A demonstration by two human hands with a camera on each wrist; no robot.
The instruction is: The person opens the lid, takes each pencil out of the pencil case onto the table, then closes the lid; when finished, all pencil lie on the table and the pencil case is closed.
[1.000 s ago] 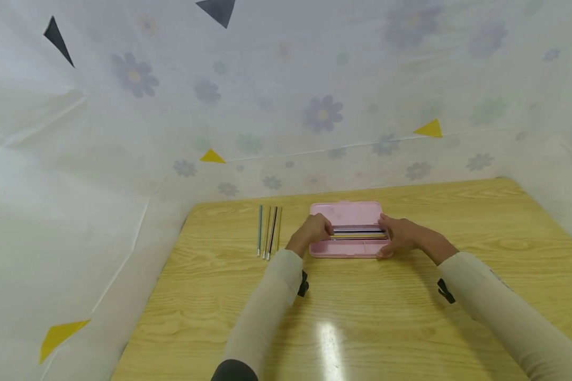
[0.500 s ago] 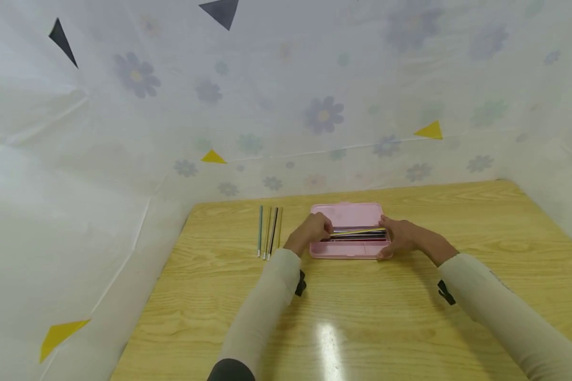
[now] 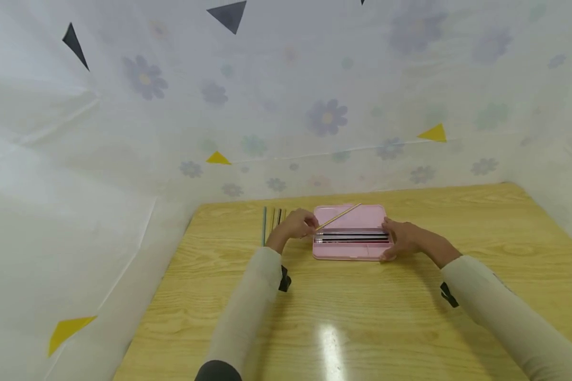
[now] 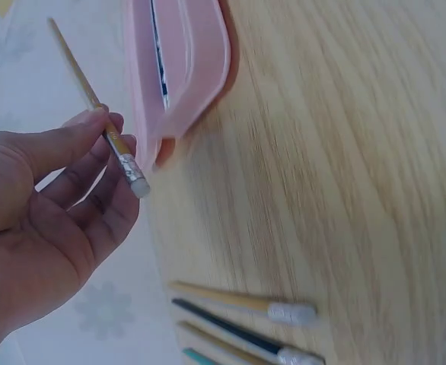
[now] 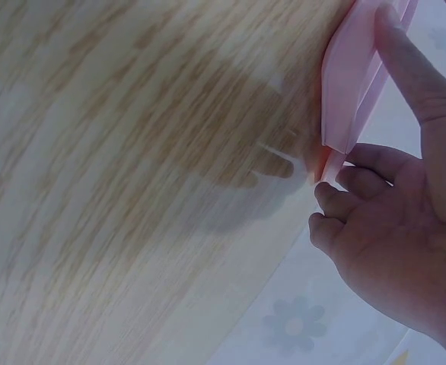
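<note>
Just left of centre in the head view, the left hand (image 3: 296, 225) pinches a yellow pencil (image 3: 338, 216) near its eraser end, fingers curled round it, the shaft slanting up to the right over the open pink pencil case (image 3: 351, 248). At the case's right end the right hand (image 3: 402, 239) grips the edge, thumb on top, fingers bent beneath. Dark pencils (image 3: 352, 236) lie inside the case. More loose pencils (image 3: 273, 217) lie on the wooden table (image 3: 362, 317), just left of the left hand
</note>
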